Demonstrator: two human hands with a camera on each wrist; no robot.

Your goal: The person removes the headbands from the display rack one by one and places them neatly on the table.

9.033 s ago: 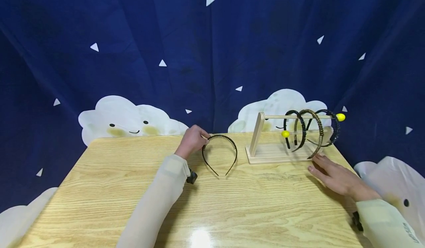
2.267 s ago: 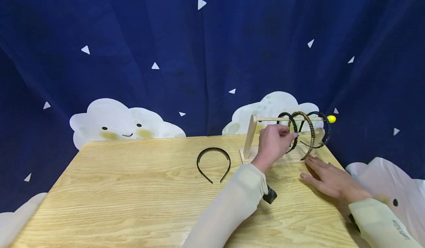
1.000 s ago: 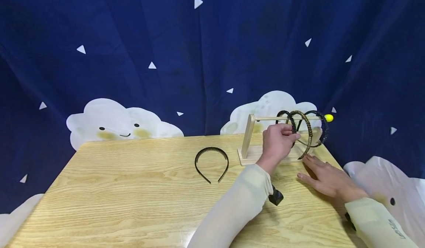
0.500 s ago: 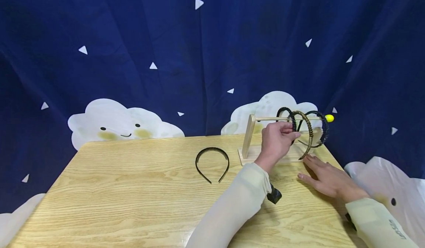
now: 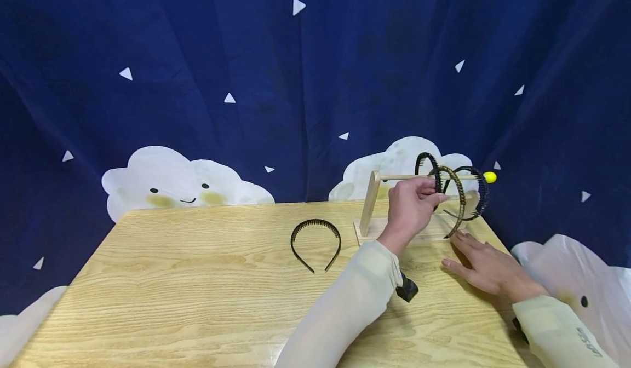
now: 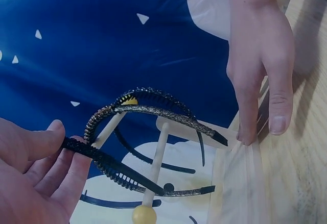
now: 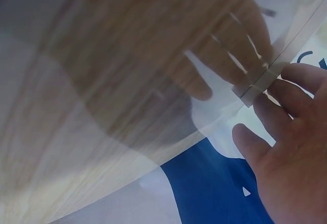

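Head: your left hand [image 5: 411, 206] pinches the black headband [image 5: 437, 174] at the wooden rack [image 5: 368, 203]; its teeth could snag the gold-flecked headband [image 5: 461, 193], dragging the rack. Left wrist: both look ridged, shiny, curved near a smooth round peg [image 6: 158, 157]. Right wrist: your right hand [image 7: 296, 132], fingers extended, touches the flat base [image 7: 255, 90].
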